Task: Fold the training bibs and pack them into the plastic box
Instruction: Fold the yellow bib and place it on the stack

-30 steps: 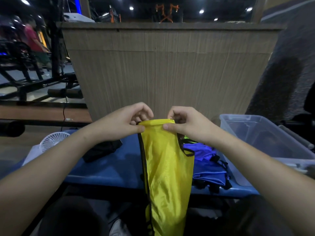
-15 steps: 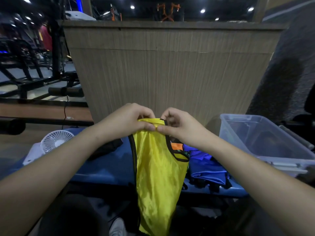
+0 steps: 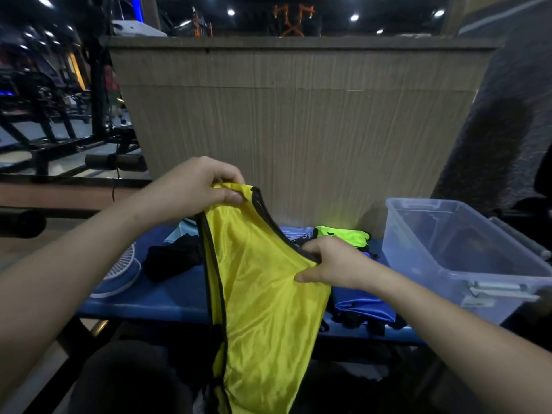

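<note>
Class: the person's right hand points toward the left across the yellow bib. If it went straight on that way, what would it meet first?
Probably the yellow bib that the right hand already grips; beyond it, perhaps the black cloth, though depth is unclear.

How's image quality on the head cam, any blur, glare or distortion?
Head view: dim room, point ceiling lights up top; wide-angle bending at the edges, forearms stretched. Yellow bib well lit and fairly sharp, both hands' grip on it readable: left hand, right hand. Plastic box shows soft sheen, no harsh glare. Background gym gear dark and soft.

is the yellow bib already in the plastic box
No, the yellow bib hangs from both hands in front of the bench, while the plastic box sits apart at the right.
</note>
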